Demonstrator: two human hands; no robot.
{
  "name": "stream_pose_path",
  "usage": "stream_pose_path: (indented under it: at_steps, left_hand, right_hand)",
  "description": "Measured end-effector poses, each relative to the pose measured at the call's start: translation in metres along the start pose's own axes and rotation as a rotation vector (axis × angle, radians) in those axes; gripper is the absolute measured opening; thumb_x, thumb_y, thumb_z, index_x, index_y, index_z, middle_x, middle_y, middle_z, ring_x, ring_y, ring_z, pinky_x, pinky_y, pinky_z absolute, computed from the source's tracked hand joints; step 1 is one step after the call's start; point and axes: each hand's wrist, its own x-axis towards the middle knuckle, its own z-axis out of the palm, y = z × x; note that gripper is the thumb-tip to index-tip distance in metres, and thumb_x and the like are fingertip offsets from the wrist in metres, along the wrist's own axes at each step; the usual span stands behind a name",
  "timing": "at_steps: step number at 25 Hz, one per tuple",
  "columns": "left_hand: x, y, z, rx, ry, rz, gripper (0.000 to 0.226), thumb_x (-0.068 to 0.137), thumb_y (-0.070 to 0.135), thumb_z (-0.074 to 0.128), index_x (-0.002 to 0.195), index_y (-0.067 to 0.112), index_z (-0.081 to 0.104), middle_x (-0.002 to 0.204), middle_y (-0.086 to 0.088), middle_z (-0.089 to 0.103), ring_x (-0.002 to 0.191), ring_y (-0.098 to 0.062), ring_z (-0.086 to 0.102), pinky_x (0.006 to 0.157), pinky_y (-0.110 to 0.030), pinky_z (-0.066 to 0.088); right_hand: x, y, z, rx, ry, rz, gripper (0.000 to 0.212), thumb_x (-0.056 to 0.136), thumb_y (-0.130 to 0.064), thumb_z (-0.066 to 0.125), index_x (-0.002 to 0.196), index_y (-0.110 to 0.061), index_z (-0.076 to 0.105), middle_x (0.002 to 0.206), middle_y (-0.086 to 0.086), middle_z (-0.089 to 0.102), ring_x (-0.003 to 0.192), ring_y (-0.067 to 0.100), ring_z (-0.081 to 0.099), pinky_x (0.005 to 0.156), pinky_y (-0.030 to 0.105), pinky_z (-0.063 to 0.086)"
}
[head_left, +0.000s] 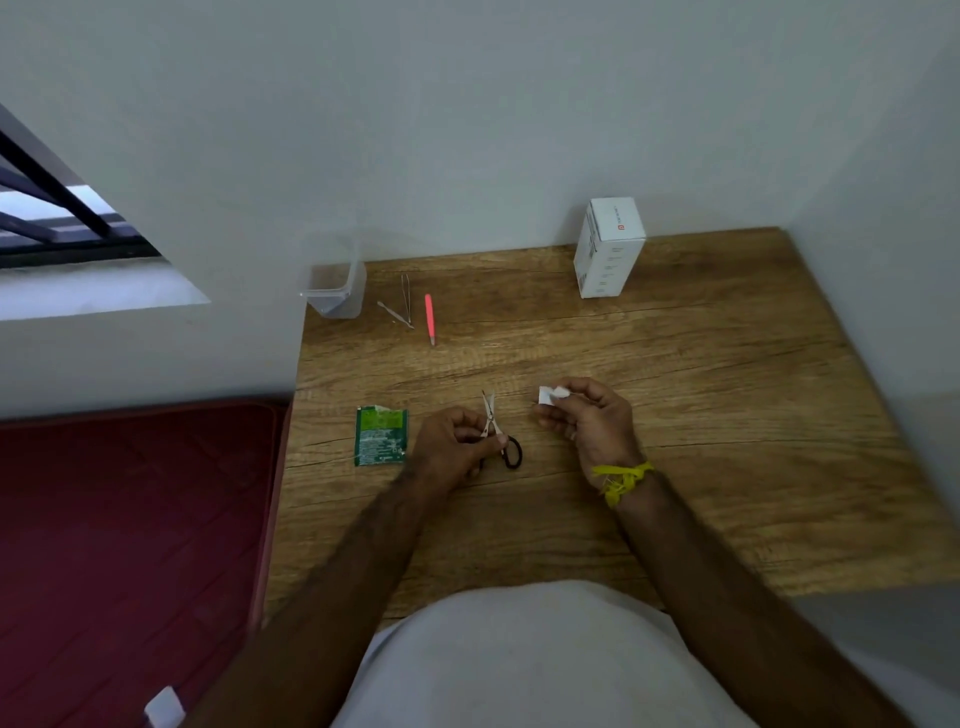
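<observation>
light: dim, soft daylight | shadows: faint | focus: slightly soft | edges: wide-angle bending

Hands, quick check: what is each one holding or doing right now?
Left hand: holds the small scissors, blades slightly apart.
Right hand: pinches a small white piece at its fingertips.

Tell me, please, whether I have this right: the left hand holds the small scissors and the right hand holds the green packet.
Not quite: in the head view the left hand holds the small scissors, but the right hand pinches a small white piece; the green packet lies on the table beside the left hand.
</observation>
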Motion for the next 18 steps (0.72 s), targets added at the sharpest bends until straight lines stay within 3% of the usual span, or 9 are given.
stream_pose_path:
  at_steps: [6, 10, 12, 16, 18]
  left_hand:
    - [-0.001, 0.0, 0.0, 0.014, -0.007, 0.001, 0.028, 0.079, 0.012, 0.083, 0.099, 0.002, 0.066, 0.084, -0.013, 0.076, 0.04, -0.008, 0.053, 0.037, -0.018, 0.04]
    - [-0.002, -0.001, 0.0, 0.017, -0.004, 0.011, 0.027, 0.08, 0.014, 0.082, 0.099, 0.003, 0.066, 0.083, -0.011, 0.077, 0.041, -0.007, 0.053, 0.037, -0.018, 0.041]
    - [-0.004, -0.001, 0.001, 0.006, 0.01, 0.03, 0.027, 0.081, 0.013, 0.082, 0.1, 0.002, 0.066, 0.083, -0.012, 0.076, 0.042, -0.007, 0.054, 0.039, -0.019, 0.043]
    - [-0.005, -0.002, 0.008, -0.031, 0.066, 0.049, 0.028, 0.079, 0.01, 0.083, 0.1, 0.0, 0.066, 0.089, -0.012, 0.076, 0.044, -0.003, 0.058, 0.041, -0.017, 0.045]
    - [-0.003, -0.004, 0.01, -0.023, 0.06, 0.034, 0.033, 0.075, 0.011, 0.086, 0.1, 0.0, 0.069, 0.092, -0.012, 0.076, 0.051, -0.003, 0.062, 0.043, -0.018, 0.046]
  right_hand:
    - [0.002, 0.001, -0.001, -0.054, -0.018, -0.018, 0.018, 0.092, 0.001, 0.054, 0.089, 0.004, 0.072, 0.096, 0.022, 0.073, 0.094, 0.038, 0.071, 0.08, 0.037, 0.06]
    - [0.0, 0.001, 0.001, -0.161, -0.018, -0.047, 0.022, 0.094, -0.02, 0.063, 0.091, -0.002, 0.075, 0.094, 0.014, 0.076, 0.088, 0.026, 0.073, 0.081, 0.035, 0.06]
    - [-0.001, 0.001, 0.001, -0.275, 0.007, -0.089, 0.007, 0.09, -0.011, 0.069, 0.094, -0.008, 0.075, 0.094, 0.011, 0.076, 0.085, 0.02, 0.073, 0.08, 0.032, 0.059]
    - [0.0, 0.007, 0.001, -0.541, 0.12, -0.198, 0.028, 0.086, -0.005, 0.072, 0.109, -0.014, 0.062, 0.093, -0.007, 0.071, 0.09, 0.011, 0.071, 0.085, 0.031, 0.058]
    - [-0.002, 0.01, 0.003, -0.589, 0.195, -0.24, 0.027, 0.084, -0.007, 0.075, 0.105, -0.017, 0.061, 0.09, -0.01, 0.07, 0.09, 0.01, 0.07, 0.084, 0.035, 0.059]
